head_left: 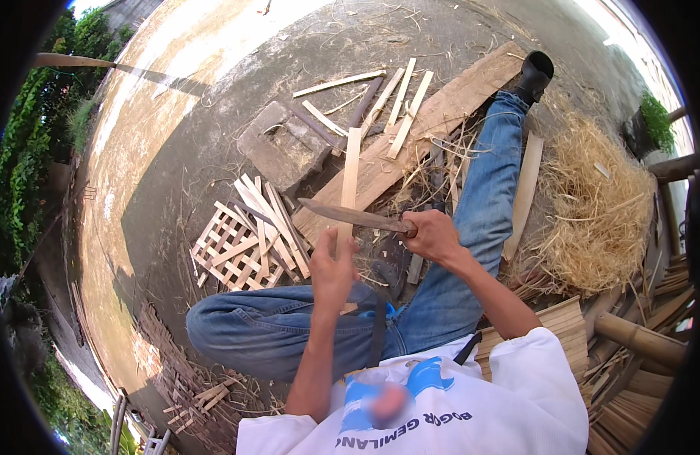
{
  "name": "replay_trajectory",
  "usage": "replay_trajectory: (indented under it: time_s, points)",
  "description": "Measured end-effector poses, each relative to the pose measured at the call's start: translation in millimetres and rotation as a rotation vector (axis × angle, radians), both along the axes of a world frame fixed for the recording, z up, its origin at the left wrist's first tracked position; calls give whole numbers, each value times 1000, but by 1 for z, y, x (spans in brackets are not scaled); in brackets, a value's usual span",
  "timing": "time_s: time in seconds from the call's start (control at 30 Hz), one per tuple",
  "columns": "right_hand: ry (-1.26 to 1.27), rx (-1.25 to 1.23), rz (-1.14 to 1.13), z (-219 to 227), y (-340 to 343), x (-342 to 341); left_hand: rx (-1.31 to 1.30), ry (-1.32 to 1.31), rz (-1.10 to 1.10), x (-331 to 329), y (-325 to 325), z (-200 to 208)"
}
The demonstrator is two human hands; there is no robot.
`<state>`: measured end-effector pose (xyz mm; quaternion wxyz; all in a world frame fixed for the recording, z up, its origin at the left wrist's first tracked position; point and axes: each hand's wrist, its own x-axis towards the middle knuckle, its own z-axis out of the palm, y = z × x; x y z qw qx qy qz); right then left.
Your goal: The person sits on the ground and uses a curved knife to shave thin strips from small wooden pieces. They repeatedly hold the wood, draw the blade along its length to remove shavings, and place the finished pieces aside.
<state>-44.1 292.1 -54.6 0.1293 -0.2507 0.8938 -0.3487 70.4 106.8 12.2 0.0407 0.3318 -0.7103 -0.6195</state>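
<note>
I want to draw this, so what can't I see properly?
In the head view:
Knife handle: mostly hidden by the right hand.
Woven lattice: partly under loose strips.
Bamboo pole: right end cut off by the round edge.
Anything under the pale shavings: covered by them.

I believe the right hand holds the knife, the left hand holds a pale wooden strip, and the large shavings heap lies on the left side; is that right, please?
Not quite: the head view shows the large shavings heap on the right side. The right hand does hold the knife, and the left hand holds a pale wooden strip.
</note>
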Motion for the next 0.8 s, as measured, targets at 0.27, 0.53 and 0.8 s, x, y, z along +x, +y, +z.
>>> replay_trajectory:
  time_s: [0.27, 0.53, 0.8]
  points:
    - [-162, 187, -286, -42, 16, -63, 38, -39, -164, 33, 7, 10]
    - [-92, 167, 34, -6, -17, -9, -74, -62, -110, 21, -12, -6]
    - [-362, 119, -250, -84, -4, -61, -50, -191, -261, 30, -51, 3]
